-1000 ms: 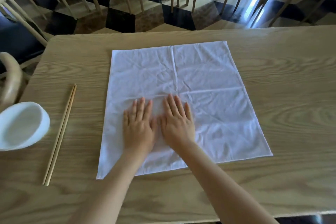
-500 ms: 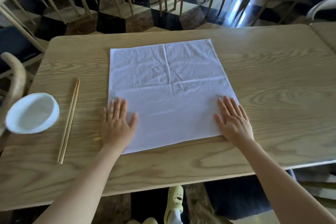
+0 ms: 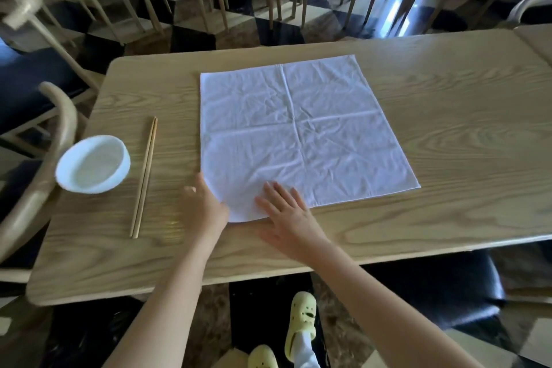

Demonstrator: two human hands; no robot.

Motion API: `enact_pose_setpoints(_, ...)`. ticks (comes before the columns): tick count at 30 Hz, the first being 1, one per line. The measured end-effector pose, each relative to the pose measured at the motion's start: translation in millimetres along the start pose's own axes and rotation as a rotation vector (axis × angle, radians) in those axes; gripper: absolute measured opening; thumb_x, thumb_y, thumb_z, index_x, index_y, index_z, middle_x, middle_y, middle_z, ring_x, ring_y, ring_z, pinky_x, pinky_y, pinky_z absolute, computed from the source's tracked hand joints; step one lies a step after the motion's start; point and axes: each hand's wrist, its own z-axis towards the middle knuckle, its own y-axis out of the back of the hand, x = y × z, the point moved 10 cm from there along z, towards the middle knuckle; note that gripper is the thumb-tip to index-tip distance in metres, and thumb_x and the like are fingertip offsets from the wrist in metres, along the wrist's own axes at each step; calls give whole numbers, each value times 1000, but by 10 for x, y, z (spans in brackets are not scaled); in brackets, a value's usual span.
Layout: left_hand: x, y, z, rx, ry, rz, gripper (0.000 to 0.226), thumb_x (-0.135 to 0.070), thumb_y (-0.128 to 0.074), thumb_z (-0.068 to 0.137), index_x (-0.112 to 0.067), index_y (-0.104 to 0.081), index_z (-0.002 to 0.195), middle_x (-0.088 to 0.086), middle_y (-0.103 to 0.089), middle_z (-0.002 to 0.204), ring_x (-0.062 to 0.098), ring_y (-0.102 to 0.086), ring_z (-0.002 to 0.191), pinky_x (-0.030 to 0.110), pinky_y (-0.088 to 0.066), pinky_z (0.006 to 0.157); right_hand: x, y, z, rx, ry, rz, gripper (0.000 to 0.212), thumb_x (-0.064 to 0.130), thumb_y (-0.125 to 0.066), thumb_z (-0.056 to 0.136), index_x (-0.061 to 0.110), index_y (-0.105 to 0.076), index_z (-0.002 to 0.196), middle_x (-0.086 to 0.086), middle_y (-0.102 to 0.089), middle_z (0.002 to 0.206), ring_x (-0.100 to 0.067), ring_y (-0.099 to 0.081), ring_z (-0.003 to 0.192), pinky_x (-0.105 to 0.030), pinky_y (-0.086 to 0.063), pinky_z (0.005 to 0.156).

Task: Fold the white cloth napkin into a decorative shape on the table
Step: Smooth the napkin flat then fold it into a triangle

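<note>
The white cloth napkin (image 3: 298, 128) lies spread flat on the wooden table (image 3: 448, 104), with creases crossing at its middle. My left hand (image 3: 206, 212) is at its near-left corner. The fingers are tucked under the cloth edge, the thumb is out to the side, and the corner looks slightly raised and rounded. My right hand (image 3: 289, 221) rests flat just to the right of it, with its fingers apart on the napkin's near edge and its palm on the bare wood.
A white bowl (image 3: 92, 163) stands near the table's left edge, with a pair of wooden chopsticks (image 3: 145, 176) between it and the napkin. A curved chair back (image 3: 44, 158) sits at the left. Several chairs stand beyond the table, and another table (image 3: 537, 39) adjoins at the right.
My hands first slid apart from the napkin's middle to its near corners. My right hand has now crossed to the near-left corner, beside my left, which now grips that corner.
</note>
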Motion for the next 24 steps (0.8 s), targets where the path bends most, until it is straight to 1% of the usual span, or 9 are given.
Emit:
enact_pose_setpoints(3,-23,-58,-25,182,136,-394,52,3,-54,77,-15,-45,125,9,-57,77,26,-50,55,28,-40,54,28,41,52,-121,-80,85,57,35,-61,77,11,-51,127,-11,-41,145,-26,-27,138,-45,-12,116)
enact_pose_setpoints(4,-89,-59,-37,233,159,-513,46,4,-55,78,-16,-49,119,7,-55,75,23,-47,50,27,-41,54,53,128,82,-181,-81,95,49,36,-58,75,10,-59,117,-11,-55,131,-28,-41,128,-45,-25,112)
enact_pose_setpoints(6,-285,-11,-6,293,141,-628,29,4,-57,80,-16,-61,101,6,-55,84,20,-49,51,26,-46,57,64,329,128,-306,-88,152,31,31,-52,75,11,-67,93,-6,-68,94,-29,-58,96,-36,-44,88)
enact_pose_setpoints(8,-521,56,87,321,93,-700,23,3,-60,82,-19,-63,87,10,-57,93,16,-57,59,20,-49,54,-51,553,171,-408,-163,234,14,18,-56,78,8,-63,72,-9,-64,71,-30,-56,75,-36,-46,66)
enact_pose_setpoints(11,-1024,80,207,474,-59,-812,19,-2,-64,83,-16,-63,96,13,-61,99,17,-64,79,18,-52,59,-336,838,246,-481,-306,381,33,11,-58,83,13,-41,56,-5,-48,61,-24,-42,63,-32,-27,55)
enact_pose_setpoints(13,-1364,39,250,615,-197,-754,33,-6,-66,82,-16,-60,112,8,-62,103,15,-64,93,23,-54,71,-532,980,323,-479,-381,469,43,12,-56,85,17,-26,54,3,-35,56,-17,-32,55,-31,-19,52)
enact_pose_setpoints(16,-1784,-11,471,593,-354,-539,39,-2,-64,83,-16,-58,119,8,-66,104,13,-65,95,23,-55,79,-864,1211,417,-508,-464,568,34,13,-55,85,10,-35,58,3,-32,53,-12,-29,49,-24,-25,47)
enact_pose_setpoints(20,-2350,-133,861,371,-483,-381,17,-9,-56,89,-19,-65,100,0,-69,80,11,-67,75,18,-53,67,-1343,1546,542,-616,-515,629,13,18,-56,88,15,-54,76,10,-51,58,-4,-46,53,-12,-35,49)
enact_pose_setpoints(24,-2945,-493,1158,312,-604,-268,11,-17,-55,91,-16,-66,91,-8,-61,71,9,-58,61,15,-45,54,-1874,1786,740,-685,-558,589,20,19,-54,89,4,-58,75,-3,-57,65,-13,-47,59,-19,-33,49)
